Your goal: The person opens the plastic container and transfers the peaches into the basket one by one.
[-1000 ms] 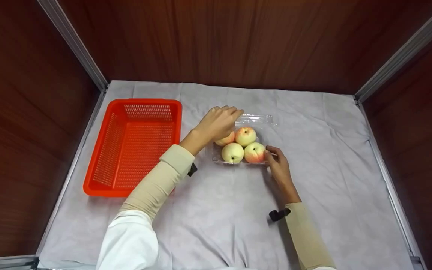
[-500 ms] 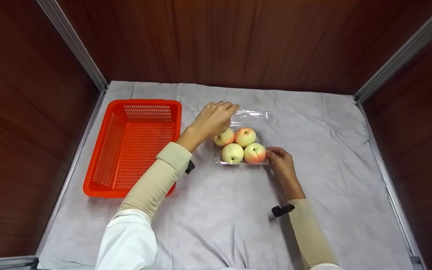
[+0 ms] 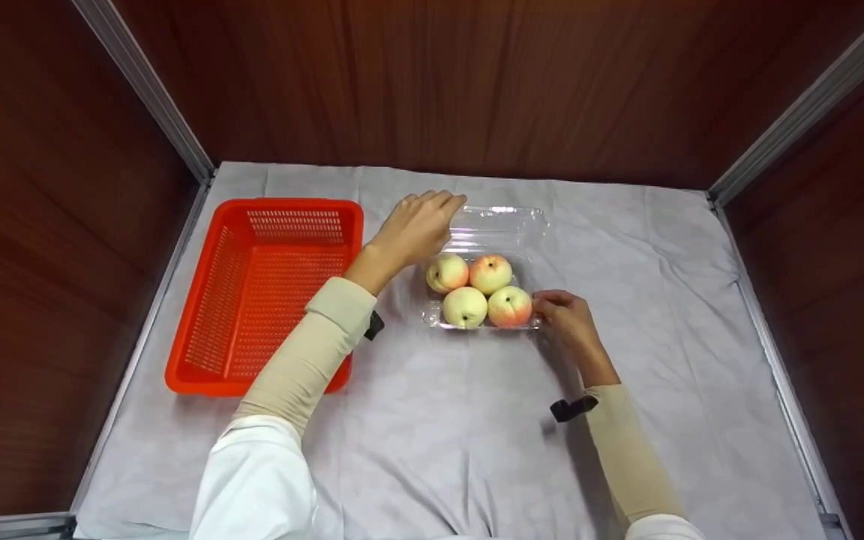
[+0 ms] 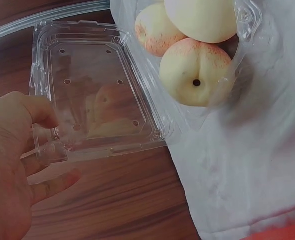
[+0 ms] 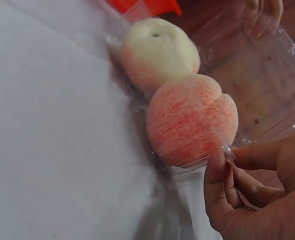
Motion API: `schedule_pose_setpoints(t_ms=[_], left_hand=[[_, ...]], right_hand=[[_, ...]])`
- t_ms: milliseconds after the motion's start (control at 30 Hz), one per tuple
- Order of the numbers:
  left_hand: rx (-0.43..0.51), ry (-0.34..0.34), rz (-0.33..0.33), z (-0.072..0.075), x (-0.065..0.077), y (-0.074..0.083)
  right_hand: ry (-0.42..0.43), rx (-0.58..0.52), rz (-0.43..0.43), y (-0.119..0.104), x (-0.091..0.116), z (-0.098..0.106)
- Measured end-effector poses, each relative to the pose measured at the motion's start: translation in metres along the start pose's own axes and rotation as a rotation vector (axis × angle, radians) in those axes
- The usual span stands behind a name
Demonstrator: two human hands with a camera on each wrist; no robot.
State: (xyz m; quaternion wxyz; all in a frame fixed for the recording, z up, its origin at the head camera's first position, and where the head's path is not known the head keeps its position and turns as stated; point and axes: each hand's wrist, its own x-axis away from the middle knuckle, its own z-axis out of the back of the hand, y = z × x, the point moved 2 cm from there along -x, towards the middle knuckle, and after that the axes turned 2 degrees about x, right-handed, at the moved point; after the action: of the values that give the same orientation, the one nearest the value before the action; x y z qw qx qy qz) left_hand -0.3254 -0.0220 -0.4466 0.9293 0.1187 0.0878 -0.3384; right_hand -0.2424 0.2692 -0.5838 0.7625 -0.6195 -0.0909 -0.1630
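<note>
So, the clear plastic fruit box (image 3: 432, 316) sits on the gray cloth (image 3: 702, 390) in front of me, with four peaches (image 3: 466, 307) inside, two by two. Its long side runs from left to right. The lid (image 3: 503, 229) is open and joins the box along the far side; I can't tell if it touches the cloth. My left hand (image 3: 415, 229) has hold of the lid's left edge, so the lid stretches away to the right of that hand. My right hand (image 3: 571, 320) is at the near right corner, pinching the box there, just beside a peach. That makes my left hand the one close to the lid. Off to my left is the red basket (image 3: 278, 315), and my tan sleeve (image 3: 304, 367) hides a bit of it. Brown wood walls (image 3: 514, 82) stand around the cloth.
</note>
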Motion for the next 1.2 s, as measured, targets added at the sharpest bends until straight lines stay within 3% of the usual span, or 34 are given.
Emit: schedule_pose_setpoints(t_ms=[267, 467, 900, 1200], left_hand=[[0.030, 0.045, 0.012, 0.006, 0.001, -0.005], [0.031, 0.067, -0.018, 0.009, 0.001, -0.005], [0.052, -0.067, 0.017, 0.012, 0.004, -0.002], [0.020, -0.096, -0.037, 0.012, 0.005, 0.004]], right_hand=[[-0.077, -0.096, -0.025, -0.003, -0.006, 0.003], [-0.082, -0.069, -0.034, -0.002, -0.010, 0.006], [-0.146, -0.055, -0.060, -0.008, -0.011, 0.009], [-0.146, -0.065, -0.046, -0.008, -0.008, 0.009]])
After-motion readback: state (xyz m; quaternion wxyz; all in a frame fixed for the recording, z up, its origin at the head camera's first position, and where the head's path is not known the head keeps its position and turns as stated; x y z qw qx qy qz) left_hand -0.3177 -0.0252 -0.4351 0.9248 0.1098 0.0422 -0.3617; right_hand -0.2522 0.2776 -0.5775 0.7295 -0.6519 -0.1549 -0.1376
